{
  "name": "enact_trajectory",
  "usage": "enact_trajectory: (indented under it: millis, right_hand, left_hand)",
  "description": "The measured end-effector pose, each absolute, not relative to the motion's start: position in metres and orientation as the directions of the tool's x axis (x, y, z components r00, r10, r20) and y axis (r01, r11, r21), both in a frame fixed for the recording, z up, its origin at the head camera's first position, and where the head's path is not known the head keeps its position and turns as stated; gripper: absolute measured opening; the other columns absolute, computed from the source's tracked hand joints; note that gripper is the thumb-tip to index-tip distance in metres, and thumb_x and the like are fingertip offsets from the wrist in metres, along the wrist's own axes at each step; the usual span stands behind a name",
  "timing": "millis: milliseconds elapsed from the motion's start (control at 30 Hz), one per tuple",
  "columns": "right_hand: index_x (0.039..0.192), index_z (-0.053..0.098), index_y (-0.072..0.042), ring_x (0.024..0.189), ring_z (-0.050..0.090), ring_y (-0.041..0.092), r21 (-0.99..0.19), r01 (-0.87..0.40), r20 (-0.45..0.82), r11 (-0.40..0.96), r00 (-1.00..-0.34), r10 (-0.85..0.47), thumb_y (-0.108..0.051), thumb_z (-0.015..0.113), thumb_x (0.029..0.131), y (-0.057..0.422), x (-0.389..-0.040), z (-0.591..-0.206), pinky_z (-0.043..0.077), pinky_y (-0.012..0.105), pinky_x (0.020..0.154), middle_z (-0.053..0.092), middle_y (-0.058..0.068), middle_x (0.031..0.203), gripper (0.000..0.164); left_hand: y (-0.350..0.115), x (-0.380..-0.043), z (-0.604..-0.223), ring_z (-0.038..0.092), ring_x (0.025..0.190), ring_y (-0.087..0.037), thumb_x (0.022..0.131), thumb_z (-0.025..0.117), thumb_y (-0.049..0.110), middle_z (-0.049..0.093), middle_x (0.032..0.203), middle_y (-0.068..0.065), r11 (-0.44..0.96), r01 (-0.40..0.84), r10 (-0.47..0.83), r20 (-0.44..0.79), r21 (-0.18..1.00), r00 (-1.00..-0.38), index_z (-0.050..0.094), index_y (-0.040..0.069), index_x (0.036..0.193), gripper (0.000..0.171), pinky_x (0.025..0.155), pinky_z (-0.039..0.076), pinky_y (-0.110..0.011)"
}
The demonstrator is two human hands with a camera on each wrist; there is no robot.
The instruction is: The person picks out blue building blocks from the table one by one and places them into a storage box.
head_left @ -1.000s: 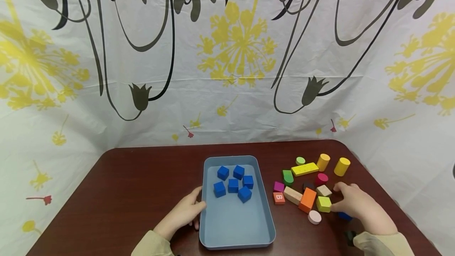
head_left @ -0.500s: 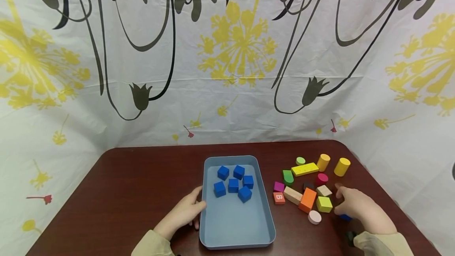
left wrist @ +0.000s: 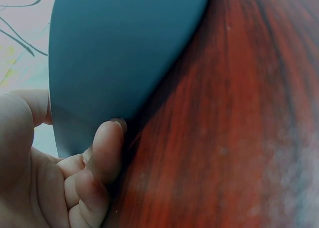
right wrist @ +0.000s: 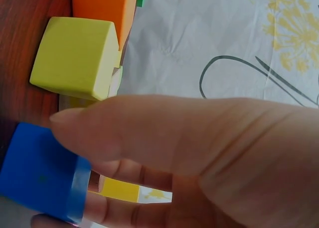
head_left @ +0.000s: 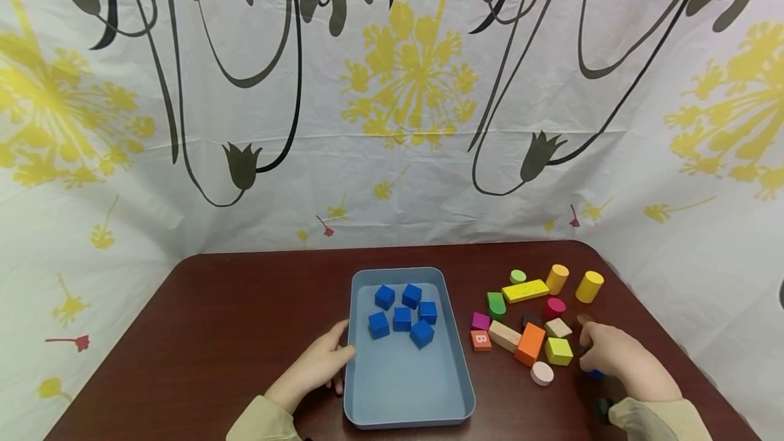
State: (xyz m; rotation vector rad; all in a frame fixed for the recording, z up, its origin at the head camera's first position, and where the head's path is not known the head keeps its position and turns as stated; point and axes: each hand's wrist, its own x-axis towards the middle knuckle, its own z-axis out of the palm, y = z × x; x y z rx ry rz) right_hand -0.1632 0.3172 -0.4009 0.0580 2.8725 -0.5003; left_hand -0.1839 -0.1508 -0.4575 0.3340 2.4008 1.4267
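Observation:
My left hand grips the left side wall of a blue-grey tray, thumb over the rim. In the left wrist view its curled fingers lie against the tray's outer wall, low down near the table. Several blue cubes sit in the far half of the tray. My right hand pinches another blue cube at the right of the table, thumb on one side and fingers on the other. That cube is mostly hidden under the hand in the head view.
Between tray and right hand lie loose blocks: a yellow-green cube, an orange block, a pale disc and a plain wooden block. Yellow cylinders stand farther back. A patterned cloth hangs behind the table.
My right hand has shifted slightly right, away from the yellow-green cube, and its thumb and fingers have drawn in on the blue cube. The left hand and tray have stayed put.

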Motion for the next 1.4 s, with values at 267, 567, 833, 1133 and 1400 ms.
enact_trajectory:
  millis: [267,567,833,1133,1400]
  right_hand:
    - [0.087,0.052,0.000,0.071,0.046,0.022,-0.343,0.084,-0.232,0.935,-0.973,0.002,-0.004,0.068,0.065,0.318,-0.161,-0.402,0.040,0.032,0.056,0.035,0.032,0.131,0.027]
    - [0.088,0.053,0.001,0.066,0.046,0.020,-0.351,0.073,-0.216,0.934,-0.976,-0.005,0.000,0.065,0.066,0.320,-0.160,-0.401,0.040,0.030,0.053,0.039,0.032,0.128,0.025]
    - [0.088,0.053,0.000,0.076,0.047,0.025,-0.334,0.032,-0.177,0.942,-0.984,-0.029,-0.001,0.065,0.067,0.320,-0.160,-0.395,0.038,0.031,0.055,0.044,0.030,0.125,0.024]
    - [0.088,0.054,0.001,0.075,0.048,0.024,-0.324,0.016,-0.153,0.946,-0.988,-0.036,-0.004,0.066,0.070,0.319,-0.161,-0.390,0.039,0.033,0.057,0.049,0.030,0.119,0.023]
    - [0.093,0.056,0.004,0.073,0.049,0.025,-0.301,0.023,-0.150,0.953,-0.988,-0.024,-0.007,0.065,0.074,0.318,-0.161,-0.381,0.046,0.043,0.063,0.057,0.018,0.089,0.025]
  left_hand:
    - [-0.150,-0.183,-0.458,0.056,0.041,-0.025,0.089,0.047,0.020,0.058,0.057,-0.009,0.477,0.032,0.359,-0.161,0.879,-0.919,0.022,0.002,0.142,0.061,0.035,0.042,-0.030]
    - [-0.150,-0.184,-0.458,0.056,0.041,-0.025,0.089,0.047,0.020,0.058,0.057,-0.009,0.474,0.035,0.359,-0.157,0.880,-0.920,0.023,0.004,0.142,0.060,0.035,0.041,-0.030]
    - [-0.150,-0.184,-0.458,0.056,0.042,-0.025,0.089,0.047,0.021,0.059,0.058,-0.009,0.475,0.033,0.358,-0.159,0.879,-0.920,0.022,0.004,0.142,0.061,0.035,0.042,-0.031]
    - [-0.151,-0.185,-0.459,0.056,0.042,-0.025,0.089,0.047,0.021,0.059,0.058,-0.009,0.477,0.031,0.357,-0.162,0.878,-0.920,0.022,0.004,0.142,0.061,0.036,0.042,-0.030]
    - [-0.151,-0.184,-0.459,0.056,0.042,-0.025,0.089,0.047,0.021,0.058,0.057,-0.009,0.476,0.027,0.359,-0.166,0.879,-0.919,0.021,0.003,0.142,0.062,0.036,0.041,-0.030]
